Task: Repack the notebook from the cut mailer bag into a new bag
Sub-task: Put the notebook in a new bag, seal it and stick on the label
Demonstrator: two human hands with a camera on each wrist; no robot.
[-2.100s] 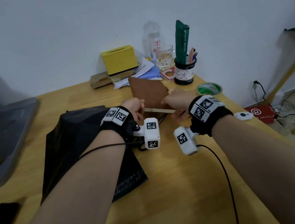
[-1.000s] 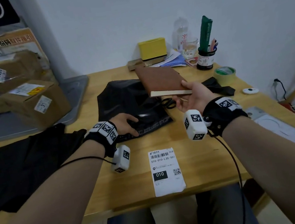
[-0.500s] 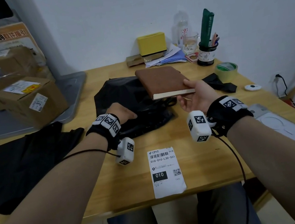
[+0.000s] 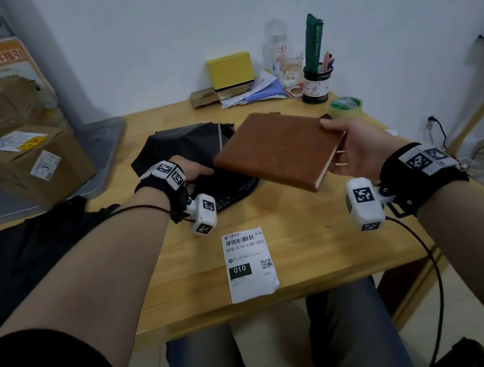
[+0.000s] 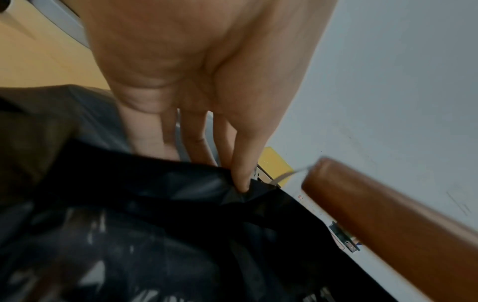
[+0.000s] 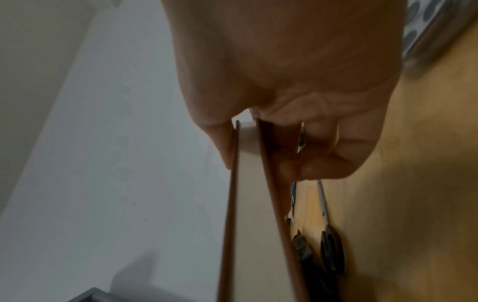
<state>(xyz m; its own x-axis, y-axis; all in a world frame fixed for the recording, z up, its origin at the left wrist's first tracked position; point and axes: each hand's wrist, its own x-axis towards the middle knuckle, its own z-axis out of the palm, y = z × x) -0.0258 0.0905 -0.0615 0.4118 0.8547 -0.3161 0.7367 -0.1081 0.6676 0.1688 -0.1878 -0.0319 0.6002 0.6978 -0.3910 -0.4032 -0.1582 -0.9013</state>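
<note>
2 hands are at work over the desk [image 4: 327, 252], and the nearest thing to the person is a white shipping label [image 4: 250, 264] lying flat by the front edge, touched by neither hand. Just past it, the right hand [image 4: 357, 146] holds the notebook [image 4: 277, 151] clear of the desk, thumb on the brown cover and fingers [image 6: 320, 163] curled under its right end. The long axis of the notebook runs from that hand toward the left and slightly away, so its free far corner points at the black mailer bag [image 4: 182, 148], close above the bag's near edge. The left hand [image 4: 194, 170] rests on that bag, and the wrist view shows a fingertip [image 5: 241, 183] pressing into a fold of the black film while the other fingers reach behind it; I judge it is gripping the film, perhaps at a cut mouth, though blur leaves that unsure. A pair of scissors [image 6: 331, 249] lies on the desk under the notebook. To the left, more black material [image 4: 22, 264] is spread out, which may be the new bag. Bare wood around the label gives room to set the notebook down. Farther back, a tape roll [image 4: 345, 108], pen cup [image 4: 317, 86] and yellow box [image 4: 230, 70] crowd the wall side.
</note>
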